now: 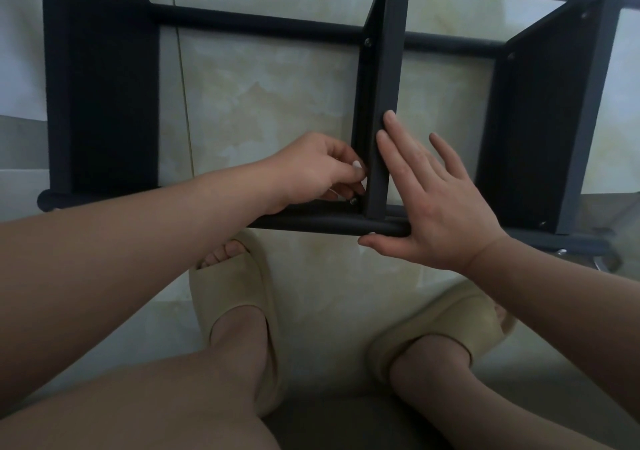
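Observation:
A black metal shelf frame (104,85) lies on its side on the tiled floor, with round tubes and flat panels. My left hand (318,169) has its fingers curled and pinched at the left face of the middle panel (388,68), just above a small screw (353,201) near the front tube (322,223). What the fingertips pinch is hidden. My right hand (433,203) lies flat with straight fingers against the panel's right side, and its thumb presses under the front tube.
My two feet in beige slippers (239,297) stand on the pale marbled floor tiles (270,96) just below the frame. More screws (367,42) show on the panels. A metal piece (602,259) lies at the right end of the frame.

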Available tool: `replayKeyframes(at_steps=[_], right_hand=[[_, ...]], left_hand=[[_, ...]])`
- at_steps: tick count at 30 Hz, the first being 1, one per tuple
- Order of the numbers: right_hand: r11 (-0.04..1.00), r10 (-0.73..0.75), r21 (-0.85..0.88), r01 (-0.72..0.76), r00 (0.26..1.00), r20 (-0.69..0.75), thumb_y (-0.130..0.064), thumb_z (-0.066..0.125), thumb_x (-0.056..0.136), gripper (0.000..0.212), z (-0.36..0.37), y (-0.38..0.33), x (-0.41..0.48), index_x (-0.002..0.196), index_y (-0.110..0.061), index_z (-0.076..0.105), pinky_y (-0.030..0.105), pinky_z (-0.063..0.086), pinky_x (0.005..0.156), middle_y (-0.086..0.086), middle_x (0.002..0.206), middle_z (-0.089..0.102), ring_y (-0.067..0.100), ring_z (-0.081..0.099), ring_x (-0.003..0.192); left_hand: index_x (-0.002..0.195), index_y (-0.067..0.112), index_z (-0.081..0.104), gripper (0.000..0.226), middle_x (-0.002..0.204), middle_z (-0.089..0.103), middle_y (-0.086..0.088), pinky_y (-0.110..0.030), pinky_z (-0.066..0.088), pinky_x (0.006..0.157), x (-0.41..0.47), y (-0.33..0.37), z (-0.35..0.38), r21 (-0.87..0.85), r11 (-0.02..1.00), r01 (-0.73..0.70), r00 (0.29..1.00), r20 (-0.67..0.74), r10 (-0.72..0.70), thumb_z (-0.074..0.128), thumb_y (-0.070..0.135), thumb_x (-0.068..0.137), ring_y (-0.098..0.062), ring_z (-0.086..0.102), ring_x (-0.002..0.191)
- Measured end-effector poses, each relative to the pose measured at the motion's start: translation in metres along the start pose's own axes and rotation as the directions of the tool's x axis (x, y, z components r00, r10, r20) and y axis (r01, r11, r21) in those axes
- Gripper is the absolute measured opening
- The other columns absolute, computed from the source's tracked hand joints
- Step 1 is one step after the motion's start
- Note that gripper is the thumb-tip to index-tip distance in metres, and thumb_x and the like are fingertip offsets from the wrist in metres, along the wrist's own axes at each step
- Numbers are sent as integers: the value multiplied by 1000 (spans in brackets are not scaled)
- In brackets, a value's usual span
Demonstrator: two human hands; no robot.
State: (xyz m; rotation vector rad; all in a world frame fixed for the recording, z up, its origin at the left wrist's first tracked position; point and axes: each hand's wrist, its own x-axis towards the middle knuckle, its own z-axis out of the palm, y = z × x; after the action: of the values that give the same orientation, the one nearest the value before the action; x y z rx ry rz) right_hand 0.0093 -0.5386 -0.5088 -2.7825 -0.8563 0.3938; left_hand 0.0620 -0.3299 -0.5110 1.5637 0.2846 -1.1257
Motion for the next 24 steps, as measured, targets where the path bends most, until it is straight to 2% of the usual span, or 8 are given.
replayKeyframes(at_steps=[8,16,24], right_hand=[[1000,-3,1,3,1000,-15,-79,46,86,111,0,0,0,160,-1,16,55,19,123,14,169,5,26,21,154],[1000,2,-8,-2,1000,-1,-79,45,86,111,-1,-1,0,160,-1,16,56,18,123,14,169,4,26,19,155],[997,-7,-76,6,1000,-21,-80,41,88,109,0,0,0,159,0,19,63,13,122,16,169,8,28,10,157]], left_hand=[[85,12,65,15,72,74,2,-19,54,63,0,3,-2,-70,997,46,999,23,-44,60,11,99,-12,68,74],[80,14,62,22,70,73,4,-21,56,71,2,4,-4,39,999,6,998,66,-8,56,8,100,-14,68,81],[82,15,64,21,70,74,5,-23,54,73,3,0,-6,89,996,-5,997,71,-1,55,8,100,-11,68,76]])
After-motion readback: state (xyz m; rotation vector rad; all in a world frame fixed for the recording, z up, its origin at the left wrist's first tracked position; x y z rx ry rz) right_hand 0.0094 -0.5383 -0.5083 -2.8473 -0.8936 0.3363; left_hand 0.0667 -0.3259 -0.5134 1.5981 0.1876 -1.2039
